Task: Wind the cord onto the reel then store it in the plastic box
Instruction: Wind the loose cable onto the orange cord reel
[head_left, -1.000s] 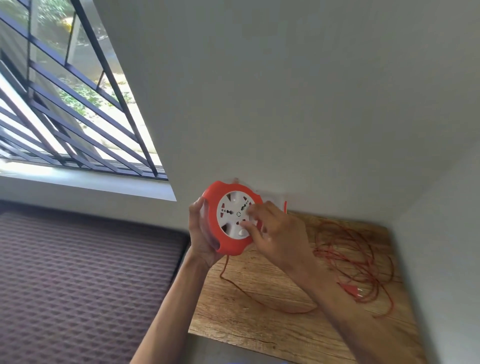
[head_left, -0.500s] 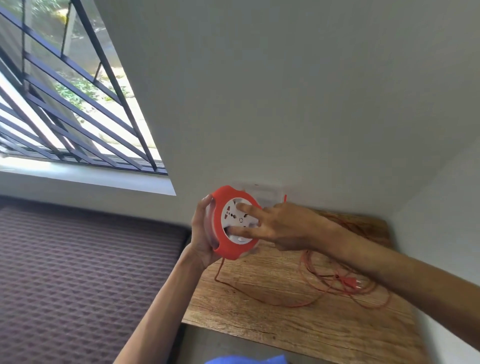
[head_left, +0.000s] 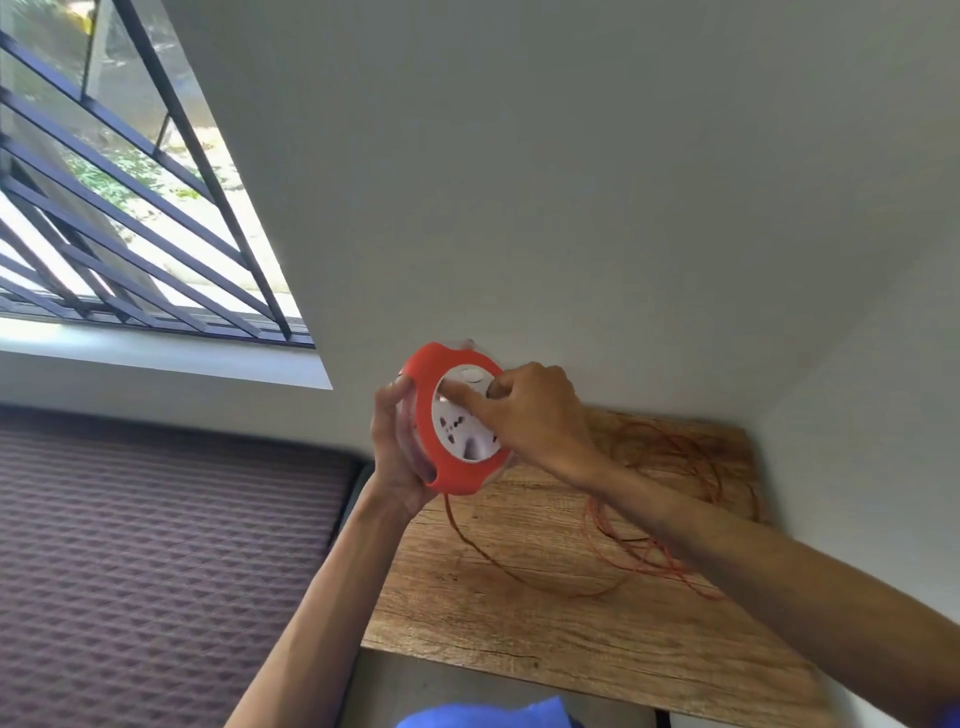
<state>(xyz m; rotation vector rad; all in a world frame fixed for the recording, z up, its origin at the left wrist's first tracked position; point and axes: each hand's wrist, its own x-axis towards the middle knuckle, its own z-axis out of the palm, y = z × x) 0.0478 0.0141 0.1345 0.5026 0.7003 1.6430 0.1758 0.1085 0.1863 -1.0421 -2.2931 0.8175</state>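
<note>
I hold a round orange reel (head_left: 434, 415) with a white socket face (head_left: 462, 426) up in front of the wall, above the wooden table's left end. My left hand (head_left: 397, 447) grips its rim from behind and below. My right hand (head_left: 530, 415) rests on the white face, fingers curled and pressing near its top. A thin orange cord (head_left: 519, 566) hangs from the reel's bottom and runs across the table into a loose tangle (head_left: 670, 509) on the right, partly hidden by my right forearm. No plastic box shows in view.
The wooden table (head_left: 545, 634) stands in a corner between two white walls. A dark patterned mattress (head_left: 156, 561) lies to the left, below a barred window (head_left: 104, 208). Blue cloth (head_left: 488, 714) shows at the bottom edge.
My right hand has swung around the white face from its lower side to its top, fingers now curled. The face has turned with it, and the cord loop on the table has shifted.
</note>
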